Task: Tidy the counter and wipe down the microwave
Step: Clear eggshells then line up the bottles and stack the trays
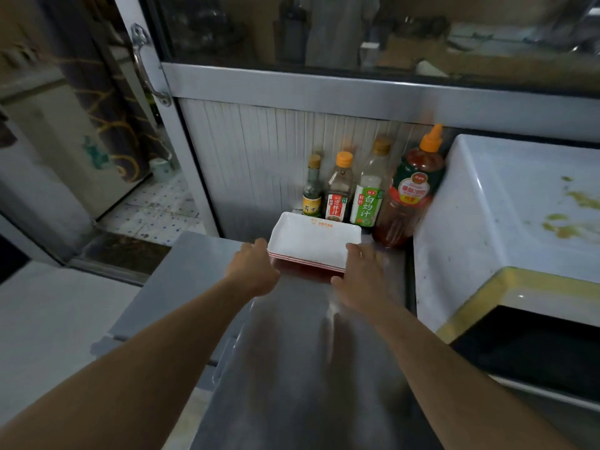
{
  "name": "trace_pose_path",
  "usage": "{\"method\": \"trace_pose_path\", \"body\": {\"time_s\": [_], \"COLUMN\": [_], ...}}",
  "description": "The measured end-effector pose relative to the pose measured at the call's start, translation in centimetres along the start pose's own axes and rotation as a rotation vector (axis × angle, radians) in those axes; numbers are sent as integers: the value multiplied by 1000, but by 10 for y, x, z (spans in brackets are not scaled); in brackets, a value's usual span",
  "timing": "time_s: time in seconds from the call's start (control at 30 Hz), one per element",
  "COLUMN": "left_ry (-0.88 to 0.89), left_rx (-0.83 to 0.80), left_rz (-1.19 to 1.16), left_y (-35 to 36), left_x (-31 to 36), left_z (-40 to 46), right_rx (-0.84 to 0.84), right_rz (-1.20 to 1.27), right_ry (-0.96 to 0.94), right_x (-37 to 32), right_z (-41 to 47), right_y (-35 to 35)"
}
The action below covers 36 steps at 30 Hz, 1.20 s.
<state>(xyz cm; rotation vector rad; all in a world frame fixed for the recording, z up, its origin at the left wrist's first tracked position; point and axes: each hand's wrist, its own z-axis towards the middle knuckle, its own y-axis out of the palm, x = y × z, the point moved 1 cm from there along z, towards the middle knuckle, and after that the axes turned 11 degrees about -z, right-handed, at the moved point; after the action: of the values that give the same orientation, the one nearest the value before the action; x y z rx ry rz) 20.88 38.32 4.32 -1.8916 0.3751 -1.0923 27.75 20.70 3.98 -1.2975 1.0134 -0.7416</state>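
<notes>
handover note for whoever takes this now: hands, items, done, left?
Left hand grips the left end of the stacked trays; right hand holds the right end.
Stack sits on the steel counter in front of four sauce bottles lined up at the wall.
Done: bottles and trays grouped at the back.
Left: microwave top has yellow-green stains, not wiped; no cloth in view.

Both hands (255,266) (360,277) outstretched, fingers curled

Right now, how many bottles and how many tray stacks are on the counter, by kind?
Sauce bottles: 4 (small green, dark sauce, green label, large red)
Stack of trays: 1, held by left hand and right hand
Total: 5
</notes>
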Motion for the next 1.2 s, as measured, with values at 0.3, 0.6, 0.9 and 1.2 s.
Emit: {"method": "trace_pose_path", "body": {"time_s": [0.3,0.6,0.9,1.2], "left_ry": [132,290,423,527], "left_rx": [-100,-230,-346,-464], "left_rz": [72,128,113,173], "left_y": [-10,3,55,149], "left_x": [7,23,84,183], "left_z": [-133,-243,-303,-351], "right_rx": [-39,5,22,-9], "right_rz": [21,50,52,6], "right_ry": [39,180,389,542], "right_x": [6,53,146,284], "right_z": [-134,-269,-351,-397], "right_y": [-39,-64,-78,-83]}}
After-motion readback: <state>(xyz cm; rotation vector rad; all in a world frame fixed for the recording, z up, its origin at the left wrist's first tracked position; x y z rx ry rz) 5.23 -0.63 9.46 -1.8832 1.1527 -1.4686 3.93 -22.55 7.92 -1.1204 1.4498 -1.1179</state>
